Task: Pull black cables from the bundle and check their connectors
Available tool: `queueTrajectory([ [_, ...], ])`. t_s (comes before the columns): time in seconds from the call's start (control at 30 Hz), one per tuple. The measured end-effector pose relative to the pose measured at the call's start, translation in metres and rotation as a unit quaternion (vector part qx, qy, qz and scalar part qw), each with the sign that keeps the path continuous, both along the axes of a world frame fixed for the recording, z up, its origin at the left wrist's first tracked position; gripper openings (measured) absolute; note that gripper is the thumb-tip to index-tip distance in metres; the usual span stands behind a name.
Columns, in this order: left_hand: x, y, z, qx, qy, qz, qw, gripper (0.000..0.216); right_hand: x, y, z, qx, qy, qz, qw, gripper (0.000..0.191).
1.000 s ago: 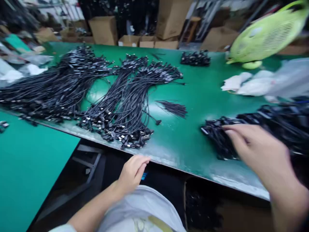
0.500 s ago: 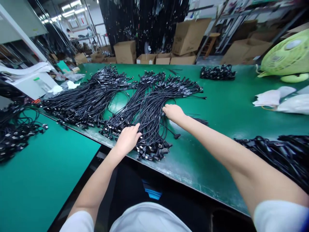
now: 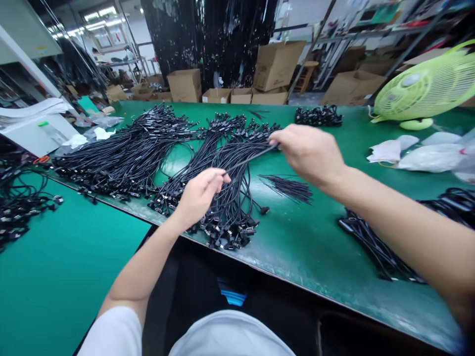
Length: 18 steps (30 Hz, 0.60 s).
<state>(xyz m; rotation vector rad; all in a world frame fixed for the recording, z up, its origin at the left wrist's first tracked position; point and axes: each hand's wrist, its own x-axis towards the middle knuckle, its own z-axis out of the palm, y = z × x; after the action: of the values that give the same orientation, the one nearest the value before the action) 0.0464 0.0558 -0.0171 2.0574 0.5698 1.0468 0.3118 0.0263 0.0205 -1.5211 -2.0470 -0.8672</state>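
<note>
My left hand (image 3: 202, 194) and my right hand (image 3: 309, 153) each pinch one end of a thin bunch of black cables (image 3: 249, 158), stretched between them above the green table (image 3: 319, 237). Under the hands lies a big fan-shaped pile of black cables with metal connectors (image 3: 222, 198). A second, wider pile of black cables (image 3: 122, 153) lies to its left. A small bundle of thin black ties (image 3: 289, 187) lies just right of the middle pile.
More black cables lie at the right edge (image 3: 389, 247), at the far side (image 3: 318, 116) and on the teal bench at left (image 3: 18, 212). A lime-green fan (image 3: 426, 89) and white bags (image 3: 419, 155) are at the right. Cardboard boxes (image 3: 276, 64) stand behind.
Both hands were resting on the middle pile half a second ago; now they have lifted a thin bunch of cables off it, the right hand rising and moving right.
</note>
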Motion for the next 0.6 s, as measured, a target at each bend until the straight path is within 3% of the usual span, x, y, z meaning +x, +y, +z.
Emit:
queueTrajectory([
  [0.1, -0.006, -0.011, 0.036, -0.1, -0.081, -0.081, 0.988, 0.026, 0.006, 0.003, 0.019, 0.01, 0.093, -0.016, 0.996, 0.039],
  [0.17, -0.014, -0.02, 0.049, -0.185, -0.088, -0.126, 0.971, 0.025, 0.017, 0.016, 0.014, -0.08, 0.122, -0.068, 0.987, 0.037],
  [0.23, -0.028, -0.027, 0.052, -0.271, -0.075, -0.137, 0.95, 0.023, 0.032, 0.034, -0.004, -0.191, 0.137, -0.119, 0.965, 0.03],
  [0.3, -0.044, -0.031, 0.048, -0.342, -0.071, -0.114, 0.93, 0.023, 0.05, 0.051, -0.026, -0.255, 0.156, -0.135, 0.945, 0.019],
  [0.4, -0.064, -0.029, 0.033, -0.406, -0.055, -0.073, 0.909, 0.026, 0.067, 0.069, -0.038, -0.243, 0.195, -0.131, 0.941, 0.018],
  [0.5, -0.068, -0.025, 0.016, -0.394, -0.021, -0.048, 0.918, 0.025, 0.069, 0.083, -0.014, -0.159, 0.237, -0.132, 0.949, 0.032],
  [0.6, -0.058, -0.024, 0.01, -0.377, -0.036, -0.04, 0.925, 0.024, 0.058, 0.098, 0.035, -0.063, 0.253, -0.132, 0.956, 0.035],
])
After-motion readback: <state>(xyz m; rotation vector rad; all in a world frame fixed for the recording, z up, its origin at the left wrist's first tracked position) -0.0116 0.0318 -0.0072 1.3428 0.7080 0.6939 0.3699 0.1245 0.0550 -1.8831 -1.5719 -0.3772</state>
